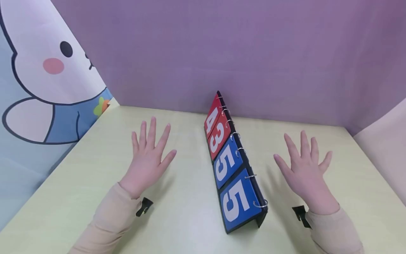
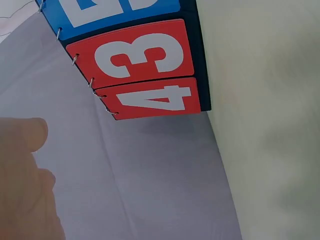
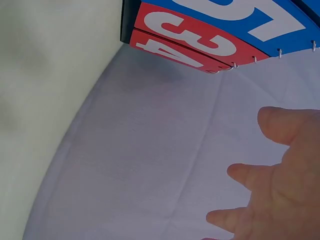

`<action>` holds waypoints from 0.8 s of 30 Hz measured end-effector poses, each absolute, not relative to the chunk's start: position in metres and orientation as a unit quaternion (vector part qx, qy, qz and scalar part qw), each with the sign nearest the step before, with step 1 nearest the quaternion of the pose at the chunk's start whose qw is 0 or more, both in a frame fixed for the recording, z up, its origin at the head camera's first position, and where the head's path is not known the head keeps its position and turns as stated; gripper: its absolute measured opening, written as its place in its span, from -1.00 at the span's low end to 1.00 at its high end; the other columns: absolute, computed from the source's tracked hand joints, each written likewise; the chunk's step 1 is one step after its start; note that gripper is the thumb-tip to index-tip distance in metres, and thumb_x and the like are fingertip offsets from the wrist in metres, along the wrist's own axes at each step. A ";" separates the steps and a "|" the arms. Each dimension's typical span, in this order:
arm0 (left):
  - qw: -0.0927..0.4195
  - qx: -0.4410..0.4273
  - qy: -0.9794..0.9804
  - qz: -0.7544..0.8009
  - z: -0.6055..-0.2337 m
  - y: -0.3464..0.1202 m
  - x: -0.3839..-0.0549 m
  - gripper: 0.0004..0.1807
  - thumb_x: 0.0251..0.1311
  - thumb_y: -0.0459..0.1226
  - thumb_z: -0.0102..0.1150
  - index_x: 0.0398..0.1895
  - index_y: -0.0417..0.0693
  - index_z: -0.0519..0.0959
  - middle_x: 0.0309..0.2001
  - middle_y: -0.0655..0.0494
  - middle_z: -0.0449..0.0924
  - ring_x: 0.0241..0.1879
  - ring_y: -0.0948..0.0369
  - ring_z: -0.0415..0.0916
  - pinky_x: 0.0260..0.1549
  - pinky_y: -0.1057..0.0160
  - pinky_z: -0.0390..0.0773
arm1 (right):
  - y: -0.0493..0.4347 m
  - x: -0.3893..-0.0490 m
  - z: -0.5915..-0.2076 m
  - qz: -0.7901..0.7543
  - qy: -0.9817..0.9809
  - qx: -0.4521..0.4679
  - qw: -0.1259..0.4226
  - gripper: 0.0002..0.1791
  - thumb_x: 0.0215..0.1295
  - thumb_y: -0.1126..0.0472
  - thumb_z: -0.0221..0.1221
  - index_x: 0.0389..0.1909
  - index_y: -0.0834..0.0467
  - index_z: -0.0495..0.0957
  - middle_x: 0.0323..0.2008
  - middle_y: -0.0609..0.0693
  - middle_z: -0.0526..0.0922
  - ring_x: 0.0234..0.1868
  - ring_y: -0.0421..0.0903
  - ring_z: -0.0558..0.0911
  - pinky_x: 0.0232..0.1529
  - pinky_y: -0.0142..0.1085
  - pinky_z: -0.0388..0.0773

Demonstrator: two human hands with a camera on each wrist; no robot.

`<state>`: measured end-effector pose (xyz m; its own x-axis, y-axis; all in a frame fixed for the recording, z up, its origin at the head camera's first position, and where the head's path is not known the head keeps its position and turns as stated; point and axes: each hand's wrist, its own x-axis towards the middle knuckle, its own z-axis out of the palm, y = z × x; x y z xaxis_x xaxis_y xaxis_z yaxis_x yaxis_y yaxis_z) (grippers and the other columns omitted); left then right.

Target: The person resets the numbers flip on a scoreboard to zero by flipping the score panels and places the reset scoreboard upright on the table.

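Note:
A flip scoreboard (image 1: 224, 173) stands like a tent on the table, its ringed top edge running away from me. On its left face, two red cards at the far end read 4 and 3, and two blue cards at the near end both read 5. To its left, my left hand (image 1: 144, 164) hovers with fingers spread, holding nothing. On the other side my right hand (image 1: 306, 173) is likewise spread and apart from the board. Both wrist views show the red cards (image 2: 135, 55) and some fingers (image 3: 285, 125), with no contact.
The pale yellow table (image 1: 190, 141) reaches back to a purple cloth wall (image 1: 222, 53). At the left hangs a cloth with a cartoon rabbit (image 1: 35, 74). A whitish panel (image 1: 385, 148) borders the right side. A black strap piece (image 1: 144, 207) sticks out at the left wrist.

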<state>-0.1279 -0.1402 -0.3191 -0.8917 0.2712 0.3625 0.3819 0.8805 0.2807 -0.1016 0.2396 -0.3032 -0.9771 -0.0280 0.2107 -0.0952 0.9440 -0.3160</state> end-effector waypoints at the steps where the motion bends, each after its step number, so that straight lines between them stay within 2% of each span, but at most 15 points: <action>1: 0.155 -0.174 -0.957 -0.175 -0.319 -0.140 -0.129 -0.26 0.35 -0.06 -0.04 0.49 -0.05 -0.05 0.49 -0.19 -0.53 0.45 -0.18 -0.62 0.29 -0.36 -0.47 | 0.240 -0.101 -0.304 0.164 -0.980 0.034 0.103 -0.26 0.42 -0.20 -0.19 0.48 0.06 -0.08 0.46 0.33 -0.36 0.43 0.40 -0.40 0.14 0.45 -0.65; 4: 0.129 -0.189 -0.956 -0.185 -0.317 -0.135 -0.134 -0.25 0.36 -0.05 -0.06 0.50 -0.03 -0.09 0.49 -0.19 -0.56 0.44 -0.18 -0.65 0.29 -0.35 -0.48 | 0.243 -0.101 -0.307 0.182 -0.976 0.056 0.104 -0.28 0.41 -0.16 -0.11 0.46 0.09 -0.03 0.46 0.35 -0.30 0.41 0.44 -0.30 0.16 0.46 -0.53; 7: 0.083 -0.209 -0.952 -0.209 -0.313 -0.123 -0.144 -0.24 0.38 -0.01 -0.10 0.51 0.02 -0.15 0.49 -0.15 -0.58 0.44 -0.13 -0.70 0.32 -0.30 -0.50 | 0.245 -0.103 -0.310 0.218 -0.968 0.093 0.085 -0.31 0.39 -0.07 -0.01 0.42 0.15 0.07 0.44 0.38 -0.20 0.37 0.50 -0.16 0.14 0.50 -0.33; 11: 0.017 -0.226 -0.936 -0.268 -0.309 -0.094 -0.163 -0.23 0.38 0.06 -0.16 0.51 0.18 -0.24 0.50 0.05 -0.62 0.46 -0.01 -0.70 0.39 -0.20 -0.42 | 0.248 -0.107 -0.315 0.277 -0.948 0.153 -0.002 -0.42 0.39 0.01 0.03 0.33 0.20 0.25 0.40 0.34 0.07 0.34 0.46 0.06 0.17 0.45 -0.04; 14: -0.015 -0.240 -0.917 -0.318 -0.312 -0.070 -0.175 -0.23 0.38 0.06 -0.15 0.51 0.27 -0.27 0.51 0.15 -0.61 0.48 0.05 -0.65 0.39 -0.20 -0.18 | 0.249 -0.111 -0.324 0.312 -0.923 0.207 -0.096 -0.51 0.35 0.02 0.09 0.21 0.17 0.39 0.28 0.21 0.37 0.30 0.29 0.28 0.19 0.30 0.21; 17: -0.023 -0.267 -0.897 -0.352 -0.317 -0.049 -0.182 -0.24 0.37 0.05 -0.13 0.50 0.33 -0.25 0.52 0.20 -0.55 0.49 0.10 -0.58 0.32 -0.25 0.04 | 0.249 -0.117 -0.336 0.336 -0.887 0.267 -0.171 -0.54 0.23 0.05 0.23 0.12 0.10 0.45 0.14 0.04 0.53 0.23 0.06 0.43 0.19 0.10 0.37; 21: -0.014 -0.308 -0.873 -0.377 -0.321 -0.033 -0.183 -0.27 0.34 0.05 -0.10 0.50 0.37 -0.16 0.51 0.29 -0.51 0.49 0.18 -0.55 0.30 -0.24 0.08 | 0.246 -0.122 -0.346 0.371 -0.844 0.323 -0.213 -0.43 0.09 0.11 0.35 0.13 0.08 0.41 0.09 -0.04 0.55 0.18 -0.22 0.46 0.25 -0.19 0.39; 24: 0.002 -0.330 -0.864 -0.380 -0.321 -0.028 -0.182 -0.31 0.34 0.03 -0.08 0.48 0.36 -0.04 0.52 0.32 -0.48 0.49 0.24 -0.57 0.34 -0.22 0.00 | 0.243 -0.123 -0.348 0.392 -0.831 0.327 -0.222 -0.38 0.09 0.12 0.36 0.18 0.09 0.35 0.12 -0.03 0.52 0.19 -0.23 0.44 0.27 -0.22 0.37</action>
<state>-0.1817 -0.0284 -0.3211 -0.7819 0.5691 0.2545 0.5721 0.4926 0.6558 -0.1231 0.2428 -0.3483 -0.6868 -0.7180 -0.1127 -0.3695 0.4785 -0.7966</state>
